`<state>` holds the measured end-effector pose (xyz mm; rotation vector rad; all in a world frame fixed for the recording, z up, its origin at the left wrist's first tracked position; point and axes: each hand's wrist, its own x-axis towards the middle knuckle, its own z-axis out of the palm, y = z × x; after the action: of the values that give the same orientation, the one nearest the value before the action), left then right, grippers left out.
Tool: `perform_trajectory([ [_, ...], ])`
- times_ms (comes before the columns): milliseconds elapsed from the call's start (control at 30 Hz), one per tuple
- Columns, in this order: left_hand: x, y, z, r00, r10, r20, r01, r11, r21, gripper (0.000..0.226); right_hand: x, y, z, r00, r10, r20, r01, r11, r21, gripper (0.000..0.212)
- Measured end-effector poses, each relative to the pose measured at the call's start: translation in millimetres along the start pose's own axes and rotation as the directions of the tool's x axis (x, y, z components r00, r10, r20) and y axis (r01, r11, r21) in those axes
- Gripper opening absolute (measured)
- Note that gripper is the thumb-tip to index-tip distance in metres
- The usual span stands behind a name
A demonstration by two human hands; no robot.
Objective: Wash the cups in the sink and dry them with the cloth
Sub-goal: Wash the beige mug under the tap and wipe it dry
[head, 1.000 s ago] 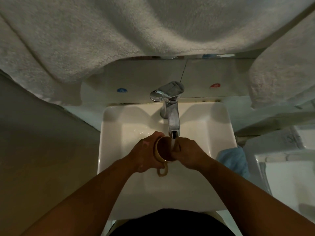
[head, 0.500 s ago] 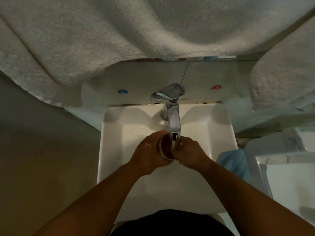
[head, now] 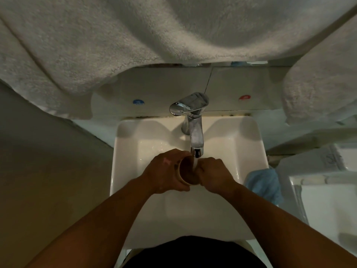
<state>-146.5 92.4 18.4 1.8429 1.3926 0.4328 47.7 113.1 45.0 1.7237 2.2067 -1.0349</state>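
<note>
White ceramic sink (head: 249, 144), square-edged, set against a pale tiled wall. A chrome tap (head: 194, 120) stands at the back centre with water running from its spout. Grey-white towels (head: 135, 35) hang overhead across the top of the view, a second fold at the right. A blue cloth (head: 264, 182) lies on the sink's right rim. The light is dim.

The left hand (head: 164, 171) wraps the outside of a brown cup (head: 188, 171), fingers curled round its wall; the cup is held over the basin, tilted with its mouth toward the right, directly beneath the spout so the stream enters it. The right hand (head: 214, 176) meets the cup's mouth, knuckles up, fingers curled at or inside the rim; how far in cannot be told.

A blue dot (head: 138, 101) and a red dot (head: 244, 97) mark the wall either side of the tap. No legible writing.
</note>
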Motion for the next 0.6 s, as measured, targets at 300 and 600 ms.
perform_trajectory([
  [300, 1.9, 13.2, 3.5, 0.999, -0.019, 0.027, 0.014, 0.987, 0.157, 0.091, 3.4, 7.6, 5.6, 0.999, 0.000, -0.033, -0.002, 0.998, -0.068, 0.023],
  [600, -2.0, 2.7, -2.6, 0.999, 0.003, 0.052, -0.014, 0.977, 0.213, 0.095, 1.8, 6.1, 14.7, 0.998, 0.013, 0.065, -0.029, 0.966, 0.257, 0.016],
])
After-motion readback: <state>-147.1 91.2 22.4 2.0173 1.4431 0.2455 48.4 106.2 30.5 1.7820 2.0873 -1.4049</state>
